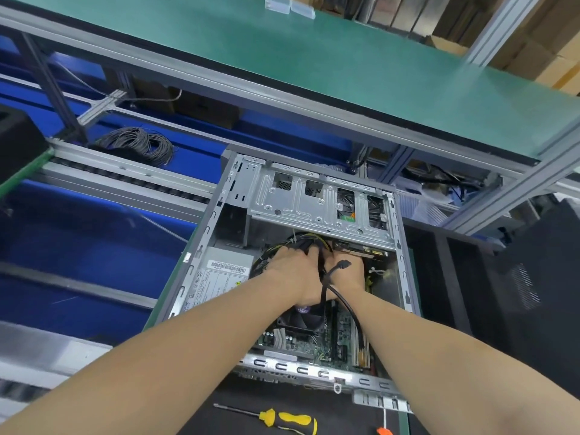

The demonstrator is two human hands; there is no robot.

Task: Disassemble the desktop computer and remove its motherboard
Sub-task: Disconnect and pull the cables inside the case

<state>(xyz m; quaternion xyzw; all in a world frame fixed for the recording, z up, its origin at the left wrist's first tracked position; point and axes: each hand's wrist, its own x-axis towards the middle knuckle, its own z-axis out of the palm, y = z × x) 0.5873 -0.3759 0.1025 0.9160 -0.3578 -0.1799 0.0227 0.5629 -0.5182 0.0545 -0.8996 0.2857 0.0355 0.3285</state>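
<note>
While both forearms are reaching deep into the open computer case (405, 246), the left hand (290, 271) is lying palm-down with fingers curling into the black cable bundle (309, 243); the right hand (346, 270) is sitting beside it, its finger state hidden. A black cable (345, 301) is looping over the right wrist. The motherboard (326, 342) is sitting inside the case, under the fan (303, 318), beside the power supply (219, 274).
</note>
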